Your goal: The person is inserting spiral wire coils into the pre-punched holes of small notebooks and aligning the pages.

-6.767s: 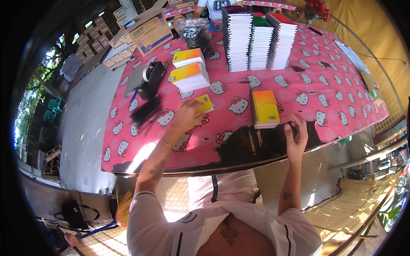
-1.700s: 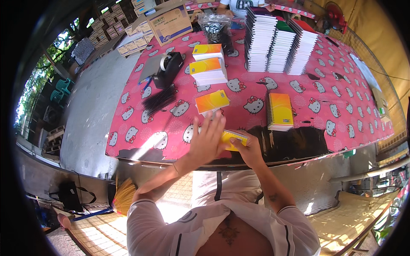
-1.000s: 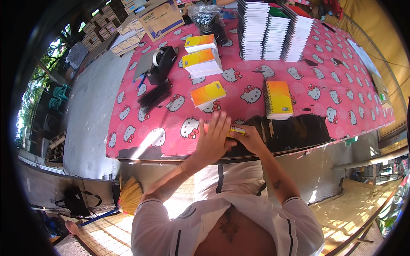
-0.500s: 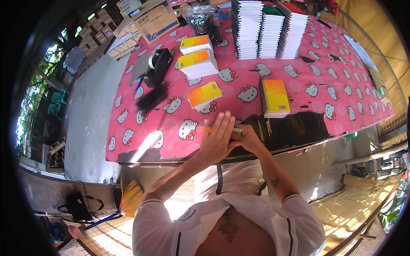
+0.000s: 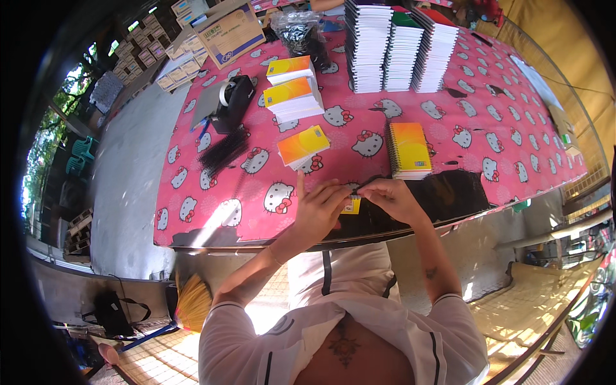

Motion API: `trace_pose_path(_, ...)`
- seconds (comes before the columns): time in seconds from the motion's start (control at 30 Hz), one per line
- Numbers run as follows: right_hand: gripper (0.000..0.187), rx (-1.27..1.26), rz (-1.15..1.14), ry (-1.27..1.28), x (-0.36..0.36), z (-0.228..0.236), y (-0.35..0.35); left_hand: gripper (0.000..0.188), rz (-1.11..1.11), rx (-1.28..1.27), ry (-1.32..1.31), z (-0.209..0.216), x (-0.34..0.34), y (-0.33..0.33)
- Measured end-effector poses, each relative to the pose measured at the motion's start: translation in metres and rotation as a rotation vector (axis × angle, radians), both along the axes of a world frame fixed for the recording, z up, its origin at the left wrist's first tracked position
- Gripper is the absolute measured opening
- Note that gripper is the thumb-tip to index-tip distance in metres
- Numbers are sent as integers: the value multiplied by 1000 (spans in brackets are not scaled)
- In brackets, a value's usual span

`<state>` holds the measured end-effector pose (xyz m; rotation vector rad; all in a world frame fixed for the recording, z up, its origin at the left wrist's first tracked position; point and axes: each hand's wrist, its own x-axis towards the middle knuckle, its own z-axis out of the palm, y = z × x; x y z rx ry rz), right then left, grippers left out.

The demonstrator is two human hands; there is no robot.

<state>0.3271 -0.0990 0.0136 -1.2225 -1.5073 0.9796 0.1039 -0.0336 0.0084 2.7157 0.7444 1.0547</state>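
Note:
A small yellow notebook [image 5: 351,206] lies at the table's near edge between my hands, mostly covered by them. My left hand [image 5: 319,206] is bent over its left side, fingers curled onto it and one finger pointing away. At the notebook's upper right edge, my right hand [image 5: 390,197] is closed in a pinch; whatever is between the fingertips is too small to make out. Beyond my left hand lie a few loose orange-and-yellow pads [image 5: 303,147]. Past my right hand sits a stack of spiral-bound yellow-and-orange notebooks [image 5: 409,147].
Black coils [image 5: 223,147] lie at the left beside a tape dispenser [image 5: 232,102]. Farther back are stacked unbound pads [image 5: 294,99], a plastic bag of black coils [image 5: 300,35], tall notebook stacks [image 5: 369,54] and a cardboard box [image 5: 230,35]. The pink tablecloth [image 5: 240,192] is torn near the front.
My hands were pressed together over the notebook, left on top. They have moved apart, uncovering its yellow corner, and my right hand has come up into a pinch at its edge.

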Motion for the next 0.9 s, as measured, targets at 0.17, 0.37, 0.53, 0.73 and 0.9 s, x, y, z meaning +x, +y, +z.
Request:
trace_pose_path(0.17,10,53,71,-60,4,2,6,22,-6,24,-3,6,1,-1)
trace_pose_path(0.37,11,219,-188,-402,-21,9,5,28,-42,-99,202,24,-5,2)
trace_pose_path(0.53,36,140,-423,257,-22,42,-15,27,-93,-529,-10,90,29,5)
trace_pose_path(0.73,37,137,-365,649,49,71,-1,36,-308,-122,-197,103,137,71)
trace_pose_path(0.9,31,64,-488,207,130,40,34,34,-364,-284,-231,47,209,116)
